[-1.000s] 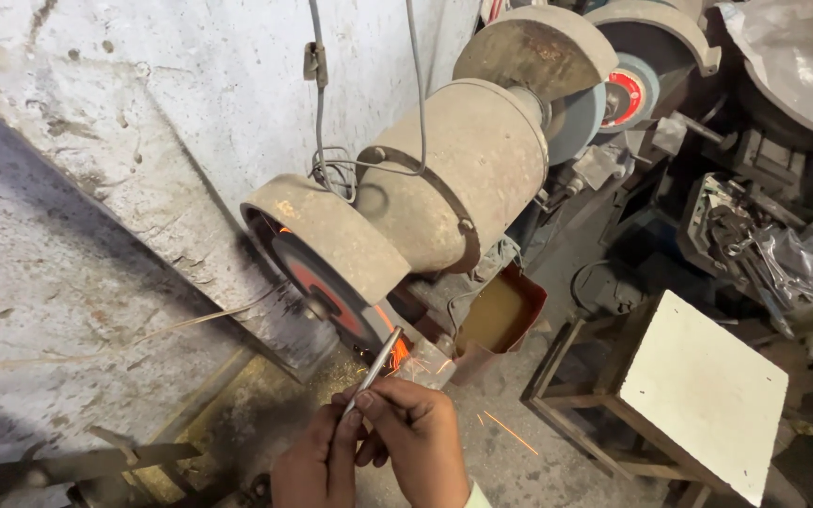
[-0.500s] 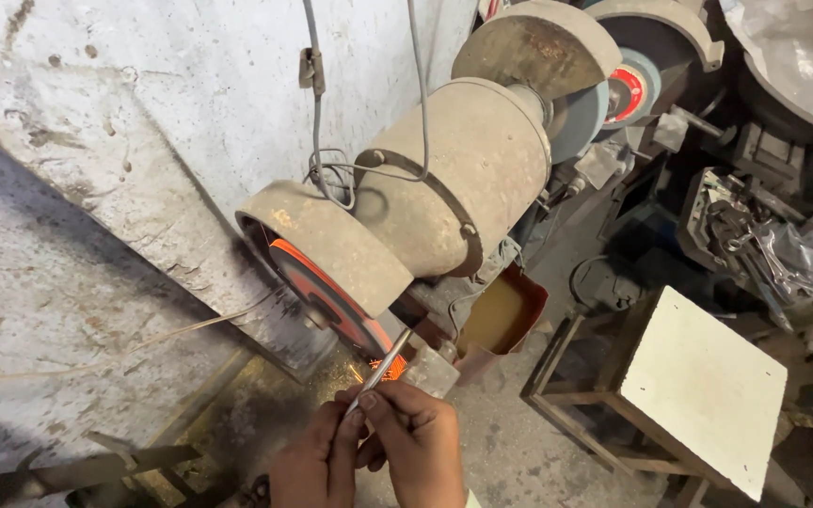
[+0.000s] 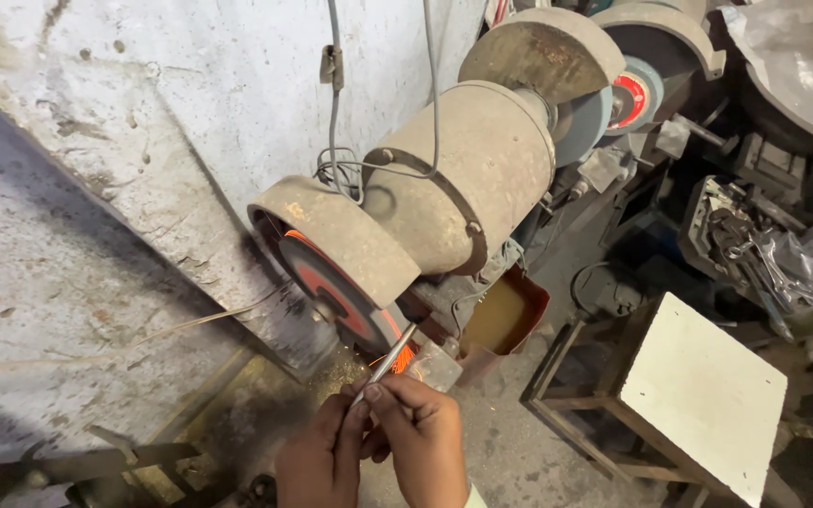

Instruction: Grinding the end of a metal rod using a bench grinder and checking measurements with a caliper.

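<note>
Both my hands are pinched on the thin metal rod (image 3: 386, 362). Left hand (image 3: 324, 463) grips the lower end from the left, right hand (image 3: 425, 442) closes over it from the right, fingertips (image 3: 372, 393) together on the shaft. No gap between the hands, they touch.

Rod tilts up and right, tip against the lower edge of the grinding wheel (image 3: 336, 292), orange-red face, under its rusty guard (image 3: 336, 230). Orange sparks (image 3: 401, 358) at the contact point, just beside the small tool rest (image 3: 435, 365).

Versus a second ago: rod tip has come up onto the wheel, sparks brighter now than half a second back. Hands have barely moved, same grip, same spot low in view. The view has shifted a little, nothing else changed.

Around it: grinder motor body (image 3: 468, 174) behind the wheel, second wheel (image 3: 583, 122) at the far end. Grey cable (image 3: 333, 141) hangs down the whitewashed wall (image 3: 143, 141). Rusty tray (image 3: 505, 315) with yellowish liquid below the motor. White-topped stool (image 3: 698, 395) well apart on the right.
</note>
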